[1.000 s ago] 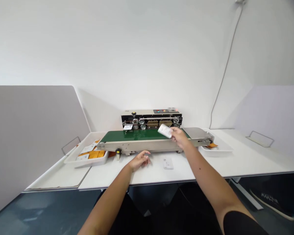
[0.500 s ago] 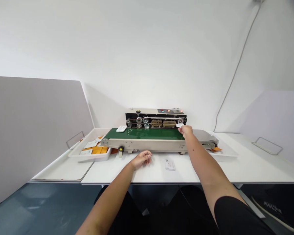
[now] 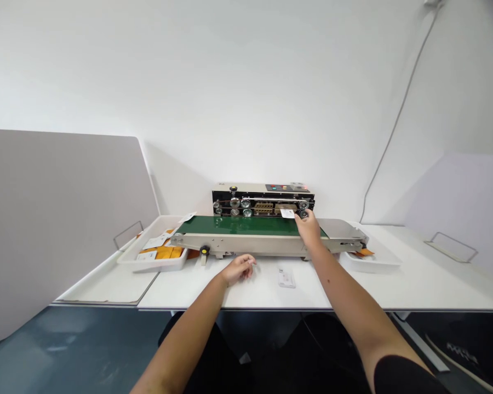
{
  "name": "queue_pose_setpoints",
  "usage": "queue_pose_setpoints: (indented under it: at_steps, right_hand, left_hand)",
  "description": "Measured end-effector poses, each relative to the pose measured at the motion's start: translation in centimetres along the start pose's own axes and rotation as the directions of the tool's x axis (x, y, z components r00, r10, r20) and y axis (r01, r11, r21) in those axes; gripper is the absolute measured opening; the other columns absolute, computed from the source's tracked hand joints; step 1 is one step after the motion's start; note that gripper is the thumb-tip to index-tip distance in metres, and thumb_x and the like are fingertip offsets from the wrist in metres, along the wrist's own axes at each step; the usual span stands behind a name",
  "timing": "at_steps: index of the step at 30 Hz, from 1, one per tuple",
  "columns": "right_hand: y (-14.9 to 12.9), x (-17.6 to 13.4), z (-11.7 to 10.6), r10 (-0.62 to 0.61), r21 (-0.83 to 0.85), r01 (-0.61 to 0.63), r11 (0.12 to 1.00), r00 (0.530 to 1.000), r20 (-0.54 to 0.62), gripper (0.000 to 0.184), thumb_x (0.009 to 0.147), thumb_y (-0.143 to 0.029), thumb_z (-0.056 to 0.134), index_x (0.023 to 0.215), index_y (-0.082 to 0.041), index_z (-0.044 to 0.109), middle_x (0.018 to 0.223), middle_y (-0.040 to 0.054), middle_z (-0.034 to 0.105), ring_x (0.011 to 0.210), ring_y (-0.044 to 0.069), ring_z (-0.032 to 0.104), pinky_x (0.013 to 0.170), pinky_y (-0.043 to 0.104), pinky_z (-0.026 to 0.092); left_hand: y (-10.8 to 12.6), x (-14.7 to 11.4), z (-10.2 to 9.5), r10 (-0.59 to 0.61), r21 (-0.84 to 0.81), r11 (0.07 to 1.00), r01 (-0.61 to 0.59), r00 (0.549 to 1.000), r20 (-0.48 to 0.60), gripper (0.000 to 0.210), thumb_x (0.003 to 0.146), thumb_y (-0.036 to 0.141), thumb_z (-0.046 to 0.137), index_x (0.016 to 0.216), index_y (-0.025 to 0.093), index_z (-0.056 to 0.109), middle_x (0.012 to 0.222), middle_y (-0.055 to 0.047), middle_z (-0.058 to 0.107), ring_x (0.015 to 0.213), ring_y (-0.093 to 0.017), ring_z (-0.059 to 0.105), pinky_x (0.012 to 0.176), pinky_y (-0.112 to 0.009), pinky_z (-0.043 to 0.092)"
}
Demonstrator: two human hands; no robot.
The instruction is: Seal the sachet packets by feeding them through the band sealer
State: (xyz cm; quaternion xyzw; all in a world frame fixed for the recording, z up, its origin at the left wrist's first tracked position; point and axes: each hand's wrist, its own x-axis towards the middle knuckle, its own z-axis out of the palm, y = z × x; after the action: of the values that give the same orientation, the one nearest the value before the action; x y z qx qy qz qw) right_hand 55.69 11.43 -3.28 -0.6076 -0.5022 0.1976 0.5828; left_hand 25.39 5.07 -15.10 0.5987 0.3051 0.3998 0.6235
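A person's right arm, bare below a black sleeve [image 3: 406,375], is slanting inward over a long green conveyor belt [image 3: 246,225], with the right hand [image 3: 308,227] standing above the belt's right portion. Its thumb and forefinger are meeting the right edge of a small, flat white packet [image 3: 287,213]; whether they are pinching it or only touching, one cannot tell. The packet is lying level against the rollers of a black-fronted, cream-topped metal machine [image 3: 263,187]. The left forearm is crossing the front edge of a smooth white table [image 3: 414,279], its left hand [image 3: 239,269] hovering low or resting there, empty, fingers loosely curled and forefinger pointing rightward. A clear-and-white rectangular packet [image 3: 286,278] is lying to its right, well apart from the fingers.
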Motion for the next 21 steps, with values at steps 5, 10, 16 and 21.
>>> queue_pose_setpoints:
  at_steps: [5,10,16,21]
  right_hand:
    - [4.3,-10.0,-1.5,-0.296,-0.241,0.392,0.888,0.888,0.353,0.041,0.089,-0.048,0.053,0.115,-0.021,0.069,0.084,0.0052,0.07,0.079,0.02,0.063,0.078,0.031,0.048]
    - [10.5,-15.5,-0.8,-0.221,-0.275,0.501,0.82,0.722,0.656,0.057,0.079,-0.041,0.067,0.132,-0.022,0.063,0.143,0.0096,0.055,0.136,0.03,0.044,0.113,0.042,0.033]
    - [11.2,-15.1,-0.7,-0.24,-0.244,0.411,0.878,0.82,0.519,0.034,0.093,-0.035,0.049,0.115,-0.022,0.073,0.125,0.0068,0.068,0.123,0.026,0.057,0.109,0.042,0.039]
    - [8.6,-14.9,-0.7,-0.387,-0.06,0.39,0.919,0.92,0.051,0.038,0.098,-0.043,0.041,0.095,-0.02,0.072,0.101,0.0099,0.071,0.101,0.025,0.061,0.097,0.04,0.045]
  left_hand:
    - [-0.2,0.2,-0.1,-0.003,0.027,1.0,0.003,1.0,0.021,0.044,0.083,0.056,0.069,0.093,0.014,0.058,0.053,0.001,0.058,0.041,-0.008,0.045,0.043,-0.019,0.027]
    - [-0.1,0.2,0.1,0.009,0.008,1.0,-0.009,1.0,0.017,0.043,0.082,0.055,0.07,0.093,0.014,0.059,0.054,0.001,0.058,0.045,-0.009,0.049,0.044,-0.02,0.029]
    - [-0.2,0.0,0.0,-0.001,0.032,0.999,0.0,1.0,0.014,0.041,0.084,0.053,0.069,0.095,0.015,0.058,0.057,0.001,0.058,0.046,-0.009,0.05,0.045,-0.019,0.027]
    - [-0.1,0.0,0.0,0.008,0.069,0.998,-0.01,0.999,0.035,0.041,0.086,0.054,0.066,0.097,0.015,0.056,0.061,0.001,0.058,0.047,-0.008,0.047,0.046,-0.02,0.027]
